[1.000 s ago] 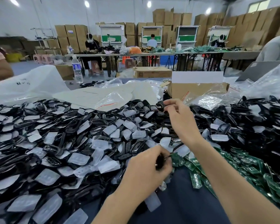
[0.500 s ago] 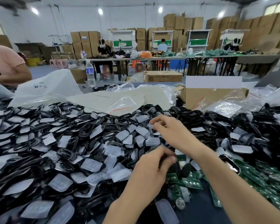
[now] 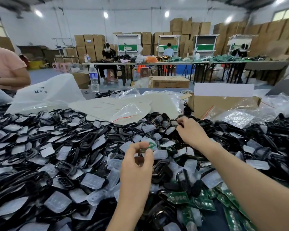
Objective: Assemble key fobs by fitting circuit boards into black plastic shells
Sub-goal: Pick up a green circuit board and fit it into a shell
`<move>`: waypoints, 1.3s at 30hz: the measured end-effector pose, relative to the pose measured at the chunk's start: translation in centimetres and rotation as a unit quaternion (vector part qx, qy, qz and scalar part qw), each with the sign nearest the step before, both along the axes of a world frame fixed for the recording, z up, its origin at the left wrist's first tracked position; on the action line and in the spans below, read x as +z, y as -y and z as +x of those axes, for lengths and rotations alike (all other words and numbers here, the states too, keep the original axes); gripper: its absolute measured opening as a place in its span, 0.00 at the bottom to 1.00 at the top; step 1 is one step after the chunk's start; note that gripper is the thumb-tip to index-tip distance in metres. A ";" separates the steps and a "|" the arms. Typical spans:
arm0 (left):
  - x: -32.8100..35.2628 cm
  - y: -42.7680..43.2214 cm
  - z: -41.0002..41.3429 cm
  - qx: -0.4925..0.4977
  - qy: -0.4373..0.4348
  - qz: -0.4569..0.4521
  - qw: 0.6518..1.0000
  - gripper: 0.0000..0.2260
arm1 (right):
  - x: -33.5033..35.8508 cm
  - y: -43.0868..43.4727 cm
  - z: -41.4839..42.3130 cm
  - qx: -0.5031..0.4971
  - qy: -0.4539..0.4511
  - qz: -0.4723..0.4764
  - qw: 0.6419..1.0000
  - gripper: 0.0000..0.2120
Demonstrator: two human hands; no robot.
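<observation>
A big heap of black plastic shells point(image 3: 83, 142) mixed with clear rubber button pads point(image 3: 93, 180) covers the table. My left hand point(image 3: 137, 165) is raised above the heap and pinches a small green circuit board point(image 3: 150, 145) between thumb and fingertips. My right hand point(image 3: 191, 132) reaches into the far part of the heap, fingers curled on a black shell point(image 3: 182, 120) at its fingertips; the shell is mostly hidden. Loose green circuit boards point(image 3: 178, 197) lie at the lower right, under my right forearm.
A cardboard box point(image 3: 223, 104) and clear plastic bags point(image 3: 237, 117) sit behind the heap at right. White bags point(image 3: 47, 94) and a water bottle point(image 3: 94, 79) stand at the back left. A person in pink point(image 3: 7, 69) sits at left; other workers sit at far tables.
My left hand has lifted off the heap with a green circuit board in its fingertips. My right hand stayed reaching into the far pile. The camera tilted up slightly.
</observation>
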State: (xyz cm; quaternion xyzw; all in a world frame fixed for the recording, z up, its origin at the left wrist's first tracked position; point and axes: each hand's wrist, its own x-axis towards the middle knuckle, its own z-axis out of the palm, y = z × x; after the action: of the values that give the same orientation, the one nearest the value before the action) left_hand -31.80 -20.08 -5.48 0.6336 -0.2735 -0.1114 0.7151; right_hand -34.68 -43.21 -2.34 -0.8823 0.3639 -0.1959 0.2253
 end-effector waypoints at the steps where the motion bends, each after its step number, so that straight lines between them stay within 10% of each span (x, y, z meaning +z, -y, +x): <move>1: -0.1 0.0 0.1 0.004 -0.008 0.002 1.000 0.09 | -0.8 0.6 -0.2 0.011 -0.043 0.010 0.999 0.21; 5: -0.3 0.1 0.0 0.022 -0.022 -0.012 0.999 0.05 | -3.1 1.2 -0.5 0.057 -0.171 0.031 0.983 0.26; 14: -0.4 0.1 -0.2 0.029 -0.023 -0.022 0.999 0.09 | -2.6 1.9 -1.9 0.037 -0.113 0.009 0.993 0.09; 24: -0.5 0.4 0.3 0.021 -0.042 -0.043 0.998 0.07 | -2.4 1.3 -2.0 -0.016 0.155 0.096 0.983 0.11; 39: -0.2 0.8 -0.9 -0.068 -0.072 -0.087 0.991 0.11 | -2.6 -9.5 -7.0 0.039 0.437 0.516 0.736 0.10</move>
State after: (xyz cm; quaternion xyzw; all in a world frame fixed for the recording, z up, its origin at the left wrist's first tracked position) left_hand -32.75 -20.90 -5.65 0.5389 -0.2728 -0.1811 0.7761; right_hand -41.65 -33.67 -4.99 -0.4618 0.2365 -0.3331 0.7873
